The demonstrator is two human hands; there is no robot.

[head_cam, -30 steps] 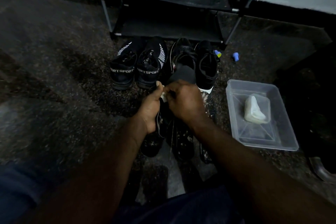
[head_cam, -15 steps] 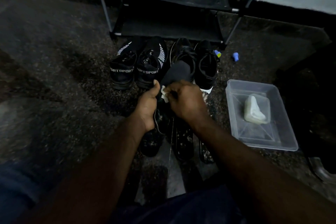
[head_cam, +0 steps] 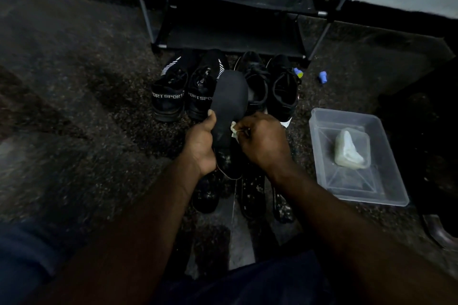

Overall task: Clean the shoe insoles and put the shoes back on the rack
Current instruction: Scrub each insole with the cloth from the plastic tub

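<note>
My left hand (head_cam: 201, 142) grips a dark insole (head_cam: 229, 104) by its heel end, toe end tilted up and away from me. My right hand (head_cam: 262, 138) pinches a small pale wipe (head_cam: 234, 130) against the insole's right edge. Beyond the hands two pairs of black shoes stand on the floor: a pair lettered SPORT (head_cam: 184, 93) on the left and a laced pair (head_cam: 271, 84) on the right. Other dark insoles (head_cam: 251, 195) lie on the floor under my wrists. The black shoe rack (head_cam: 230, 0) stands behind the shoes, its lower shelves bare.
A clear plastic tub (head_cam: 357, 190) sits on the floor to the right with a pale wipe packet (head_cam: 350, 150) in it. Two small blue objects (head_cam: 322, 77) lie near the rack's right leg. A dark shoe toe (head_cam: 438, 230) shows at the right edge. Speckled dark floor spreads left.
The insole has come up out from between my hands, its toe end now raised in front of the SPORT shoes. My hands have moved slightly apart; the wipe is more exposed.
</note>
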